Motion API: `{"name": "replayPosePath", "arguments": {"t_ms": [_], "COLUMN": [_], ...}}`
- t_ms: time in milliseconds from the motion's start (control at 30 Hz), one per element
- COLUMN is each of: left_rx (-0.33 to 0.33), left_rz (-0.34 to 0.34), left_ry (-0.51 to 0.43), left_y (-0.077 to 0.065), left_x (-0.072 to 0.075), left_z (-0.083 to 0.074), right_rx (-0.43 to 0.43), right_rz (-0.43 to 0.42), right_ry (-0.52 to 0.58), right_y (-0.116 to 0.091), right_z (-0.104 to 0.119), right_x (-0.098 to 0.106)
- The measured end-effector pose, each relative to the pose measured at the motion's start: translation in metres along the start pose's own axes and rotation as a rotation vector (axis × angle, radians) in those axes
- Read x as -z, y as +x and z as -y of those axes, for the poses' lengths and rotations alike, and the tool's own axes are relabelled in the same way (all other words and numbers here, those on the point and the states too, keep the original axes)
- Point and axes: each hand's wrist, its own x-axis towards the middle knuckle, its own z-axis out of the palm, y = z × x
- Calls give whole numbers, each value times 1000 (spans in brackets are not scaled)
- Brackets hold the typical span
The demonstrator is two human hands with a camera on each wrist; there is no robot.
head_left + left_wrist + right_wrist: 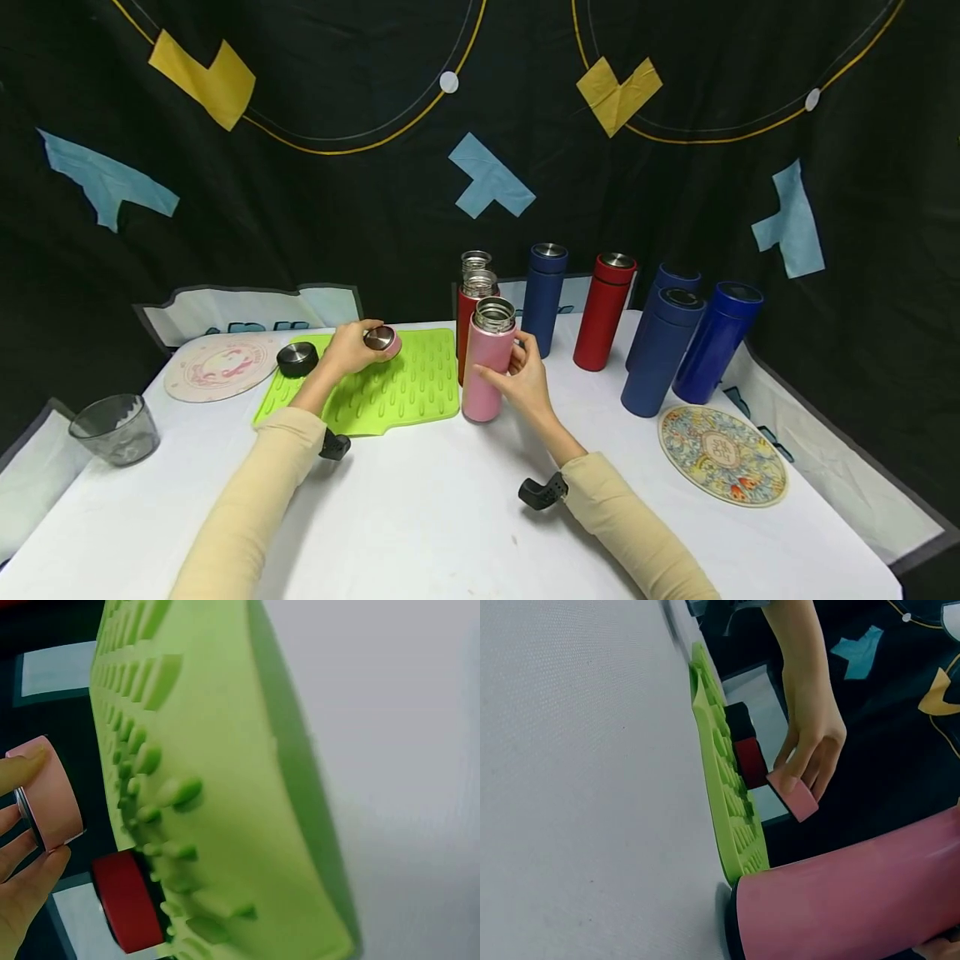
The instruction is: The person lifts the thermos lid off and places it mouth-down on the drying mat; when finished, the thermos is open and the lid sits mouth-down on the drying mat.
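Observation:
My left hand [352,346] pinches a pink bottle lid [56,796] with a shiny metal top, above the green drying mat [420,392]. Fingers and thumb of my right hand [525,379] go round an upright pink thermos bottle [486,367], its steel threaded mouth uncovered. The bottle stands beside the mat's right edge. A black lid [297,358] sits on the mat's left part, and a red lid [127,901] shows there in the left wrist view. Behind the pink bottle stand red bottles [467,321] with uncovered mouths, partly hidden by it.
Lidded bottles stand at the back right: a red one [606,312], a blue one [545,296] and several more blue ones [660,350]. A patterned round board [723,457] lies at the right. On the left are a pink-printed round board [221,367] and a glass bowl [116,433].

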Motion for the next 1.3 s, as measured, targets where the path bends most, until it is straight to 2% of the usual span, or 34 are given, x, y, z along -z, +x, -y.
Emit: {"name": "replayPosePath", "arguments": {"t_ms": [267, 467, 833, 1167, 1300], "left_rx": [-15, 34, 108, 116, 113], "left_rz": [14, 27, 45, 49, 48], "left_ry": [36, 38, 33, 65, 67], "left_y": [4, 6, 8, 11, 11], "left_x": [-11, -18, -24, -28, -28], "left_z": [4, 6, 6, 5, 3], "right_rx": [-35, -48, -14, -10, -11], "right_rz": [30, 32, 27, 18, 7], "right_ry": [0, 3, 26, 12, 12], "right_y": [0, -1, 1, 1, 6], "right_z": [-1, -1, -6, -9, -24], "right_x": [-3, -4, -6, -5, -3]}}
